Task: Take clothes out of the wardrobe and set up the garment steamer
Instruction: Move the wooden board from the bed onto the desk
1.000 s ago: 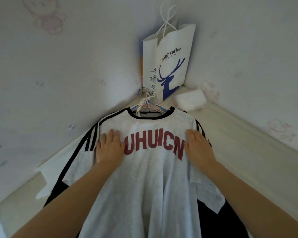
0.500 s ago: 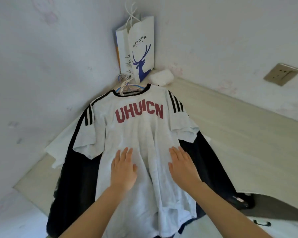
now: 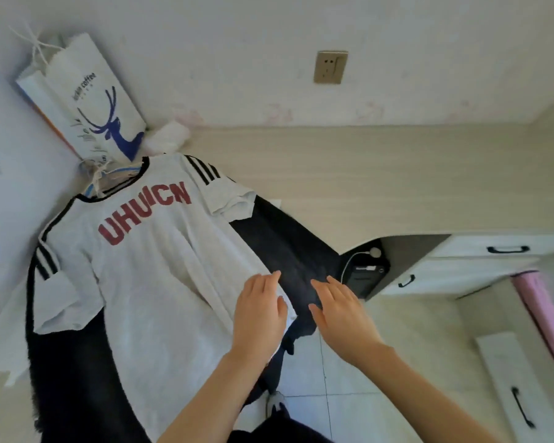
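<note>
One white T-shirt (image 3: 160, 266) with red letters and black shoulder stripes lies spread on the desk (image 3: 349, 180), collar toward the far left corner, hem toward the near edge. Under it is one dark garment (image 3: 282, 247), showing along the shirt's right side and again at the near left, where it hangs over the desk's edge. A bundle of hangers (image 3: 109, 177) sticks out at the collar — how many, I cannot tell.

Two hands are in view. The left hand (image 3: 259, 311) rests flat on the shirt's right lower edge, fingers straight and together, grip released. The right hand (image 3: 343, 311) is just beside it, over the dark garment near the desk's edge, fingers spread and straight, grasping nothing; whether it touches the cloth I cannot tell.

In the far left corner stands one white paper bag (image 3: 90, 94) with a blue deer printed on it, leaning on the wall, and one small white bundle (image 3: 168, 137) lies just beside it. One wall socket (image 3: 330, 67) sits on the far wall, well apart from the clothes. The desk's right half is bare wood — open room from the shirt's sleeve to the far right. Below the desk's cut-out edge stands one black computer box (image 3: 367, 273) with a white cable. Three black drawer handles (image 3: 507, 249) show on the white cabinets at right, and a pink cloth (image 3: 541, 302) hangs at the right edge. Pale floor tiles (image 3: 349, 388) lie near.
</note>
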Available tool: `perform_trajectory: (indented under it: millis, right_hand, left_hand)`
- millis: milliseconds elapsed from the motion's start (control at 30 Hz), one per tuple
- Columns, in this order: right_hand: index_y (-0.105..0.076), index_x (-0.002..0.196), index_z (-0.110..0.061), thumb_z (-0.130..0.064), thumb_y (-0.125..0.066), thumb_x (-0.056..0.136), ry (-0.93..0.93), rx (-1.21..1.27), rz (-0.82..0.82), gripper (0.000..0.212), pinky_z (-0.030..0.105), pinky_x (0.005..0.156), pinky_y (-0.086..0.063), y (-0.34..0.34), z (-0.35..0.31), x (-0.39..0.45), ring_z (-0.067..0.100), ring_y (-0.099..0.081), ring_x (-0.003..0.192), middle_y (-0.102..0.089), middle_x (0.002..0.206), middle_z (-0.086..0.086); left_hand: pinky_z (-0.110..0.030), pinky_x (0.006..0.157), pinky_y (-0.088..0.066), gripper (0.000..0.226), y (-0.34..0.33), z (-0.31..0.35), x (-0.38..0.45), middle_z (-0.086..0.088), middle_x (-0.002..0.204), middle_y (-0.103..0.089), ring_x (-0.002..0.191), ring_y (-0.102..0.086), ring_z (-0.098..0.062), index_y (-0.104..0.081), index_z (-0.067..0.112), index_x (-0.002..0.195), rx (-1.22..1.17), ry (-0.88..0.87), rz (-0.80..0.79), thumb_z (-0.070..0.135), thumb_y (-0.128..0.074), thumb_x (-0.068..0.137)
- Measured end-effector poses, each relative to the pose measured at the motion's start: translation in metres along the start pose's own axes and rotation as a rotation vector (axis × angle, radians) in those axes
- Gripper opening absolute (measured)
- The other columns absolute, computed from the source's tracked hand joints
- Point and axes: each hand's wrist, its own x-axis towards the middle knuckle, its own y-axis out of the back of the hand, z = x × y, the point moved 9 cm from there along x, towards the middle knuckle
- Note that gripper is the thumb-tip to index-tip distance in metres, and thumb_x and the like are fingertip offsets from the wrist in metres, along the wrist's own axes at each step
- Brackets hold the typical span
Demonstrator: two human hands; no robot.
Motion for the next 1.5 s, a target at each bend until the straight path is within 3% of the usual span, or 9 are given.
perform_trajectory:
  millis: [267,367,500,633,833,1033,1133,1500]
  right_hand:
    - [-0.039,0.144,-0.012,-0.037,-0.042,0.100,-0.352,0.076,0.157,0.050,0.037,0.115,-0.027,0.028,0.124,-0.150,0.025,-0.035,0.140,-0.047,0.144,0.006]
    - [-0.056,0.129,-0.007,-0.031,-0.061,0.091,-0.437,0.088,0.244,0.045,0.039,0.100,-0.046,0.031,0.159,-0.214,0.029,-0.057,0.122,-0.065,0.121,0.008]
    - [-0.046,0.138,-0.013,-0.035,-0.048,0.098,-0.572,0.161,0.262,0.045,0.035,0.098,-0.046,0.030,0.198,-0.301,0.025,-0.055,0.118,-0.057,0.130,0.003]
    - [-0.041,0.140,-0.016,-0.036,-0.041,0.100,-0.661,0.175,0.274,0.046,0.033,0.093,-0.047,0.021,0.235,-0.380,0.023,-0.053,0.118,-0.053,0.131,0.002]
    - [-0.054,0.128,-0.011,-0.031,-0.051,0.096,-0.810,0.153,0.318,0.037,0.035,0.079,-0.051,0.011,0.283,-0.483,0.027,-0.061,0.104,-0.062,0.116,0.004]
    - [-0.048,0.133,-0.012,-0.032,-0.046,0.098,-0.976,0.212,0.330,0.040,0.035,0.086,-0.049,-0.004,0.317,-0.563,0.027,-0.057,0.110,-0.059,0.121,0.004]
    - [-0.045,0.136,-0.014,-0.033,-0.042,0.100,-1.031,0.245,0.334,0.041,0.033,0.090,-0.046,-0.009,0.335,-0.587,0.025,-0.053,0.113,-0.057,0.125,0.003]
    - [-0.044,0.137,-0.016,-0.034,-0.037,0.101,-1.168,0.252,0.337,0.041,0.034,0.106,-0.035,0.013,0.448,-0.625,0.022,-0.051,0.120,-0.059,0.125,0.002]
  left_hand:
    - [-0.022,0.085,-0.048,0.035,-0.068,0.159,-0.046,0.001,0.116,-0.064,0.110,-0.058,-0.014,-0.057,0.016,0.128,-0.046,-0.416,-0.200,0.021,-0.057,0.093]
    - [-0.030,0.078,-0.055,0.031,-0.096,0.219,-0.086,-0.001,0.107,-0.069,0.099,-0.063,-0.017,-0.062,0.012,0.123,-0.056,-0.539,-0.264,0.017,-0.059,0.092]
    - [-0.031,0.061,-0.052,0.026,-0.133,0.287,-0.149,-0.002,0.087,-0.071,0.079,-0.064,-0.019,-0.066,0.013,0.116,-0.044,-0.655,-0.348,0.014,-0.060,0.091]
    - [-0.033,0.063,-0.051,0.027,-0.167,0.342,-0.210,-0.002,0.088,-0.070,0.082,-0.062,-0.021,-0.065,0.013,0.118,-0.039,-0.762,-0.404,0.017,-0.055,0.093]
    - [-0.032,0.075,-0.051,0.028,-0.214,0.401,-0.289,0.004,0.103,-0.070,0.101,-0.058,-0.016,-0.062,0.017,0.121,-0.043,-0.840,-0.512,0.022,-0.049,0.096]
    - [-0.029,0.068,-0.046,0.028,-0.242,0.455,-0.338,0.003,0.099,-0.068,0.097,-0.058,-0.017,-0.062,0.018,0.120,-0.016,-0.935,-0.608,0.022,-0.046,0.098]
    - [-0.031,0.072,-0.045,0.029,-0.257,0.479,-0.348,0.000,0.102,-0.067,0.095,-0.057,-0.018,-0.061,0.018,0.121,0.003,-0.943,-0.656,0.023,-0.043,0.099]
    - [-0.031,0.073,-0.047,0.024,-0.342,0.589,-0.328,0.006,0.099,-0.067,0.106,-0.053,-0.015,-0.063,0.018,0.114,0.027,-1.027,-0.679,0.021,-0.047,0.096]
